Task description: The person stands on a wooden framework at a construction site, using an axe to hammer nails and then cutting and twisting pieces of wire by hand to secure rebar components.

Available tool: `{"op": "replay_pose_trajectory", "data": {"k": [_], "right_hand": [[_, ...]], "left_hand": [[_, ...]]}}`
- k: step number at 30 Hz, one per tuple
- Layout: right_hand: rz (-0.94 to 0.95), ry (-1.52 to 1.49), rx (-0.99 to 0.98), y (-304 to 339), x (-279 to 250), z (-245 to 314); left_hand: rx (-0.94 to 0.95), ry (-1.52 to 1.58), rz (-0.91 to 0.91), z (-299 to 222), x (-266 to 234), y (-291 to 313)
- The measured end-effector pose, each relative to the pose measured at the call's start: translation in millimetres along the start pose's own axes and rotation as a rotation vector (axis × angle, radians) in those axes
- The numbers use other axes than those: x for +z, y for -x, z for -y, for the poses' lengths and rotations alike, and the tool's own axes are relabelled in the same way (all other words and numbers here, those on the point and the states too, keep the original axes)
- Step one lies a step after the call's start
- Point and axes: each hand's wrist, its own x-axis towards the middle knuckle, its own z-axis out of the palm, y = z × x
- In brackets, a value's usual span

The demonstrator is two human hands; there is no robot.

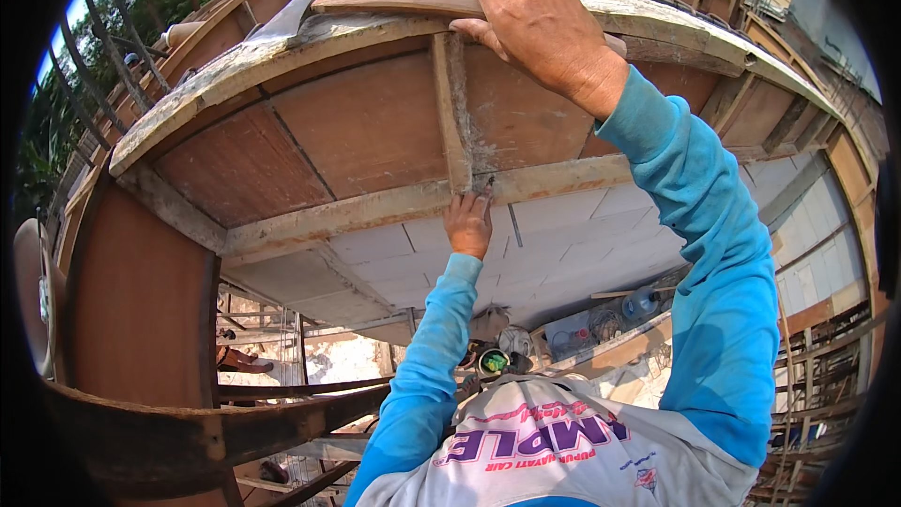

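My right hand point(544, 33) is closed round the wooden handle point(394, 4) of a hatchet, raised at the top edge of a wooden formwork panel. The hatchet's flat grey metal head point(284, 19) points to the left. My left hand point(467, 223) is at the foot of an upright batten point(452, 113), against a long horizontal timber point(352, 222). Its fingers are pinched together by a small dark thin piece that looks like a nail point(489, 182).
Brown plywood sheets point(357, 127) fill the panel between its timbers. Below is a pale block wall point(582, 230). Curved dark boards point(131, 437) cross the lower left. Lower down are a bucket point(494, 361) with something green inside and a clear bluish bottle point(640, 303).
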Motion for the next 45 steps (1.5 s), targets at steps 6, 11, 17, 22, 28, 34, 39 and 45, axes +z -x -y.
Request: {"op": "replay_pose_trajectory", "data": {"k": [6, 11, 17, 22, 28, 34, 39, 45], "right_hand": [[0.143, -0.945, 0.466, 112, -47, 13], [0.158, -1.245, 0.947, 238, -32, 71], [0.644, -1.018, 0.970, 279, -8, 82], [0.325, -0.926, 0.808, 255, -11, 94], [0.745, -0.713, 0.697, 266, 17, 78], [0.386, -0.876, 0.857, 250, -11, 98], [0.758, -0.732, 0.715, 277, 17, 85], [0.325, -0.857, 0.838, 239, -22, 93]], "left_hand": [[-0.036, -0.006, 0.011, 0, -5, 3], [-0.012, 0.013, -0.010, -7, -1, 2], [-0.017, 0.017, -0.007, 1, -2, 4], [-0.016, 0.023, -0.005, 1, -4, 4], [-0.015, 0.056, 0.076, 6, 2, 3], [0.009, 0.053, 0.063, 8, -3, 11], [0.015, 0.099, -0.003, 8, 6, 6], [0.045, 0.091, -0.048, 15, 1, 10]]}}
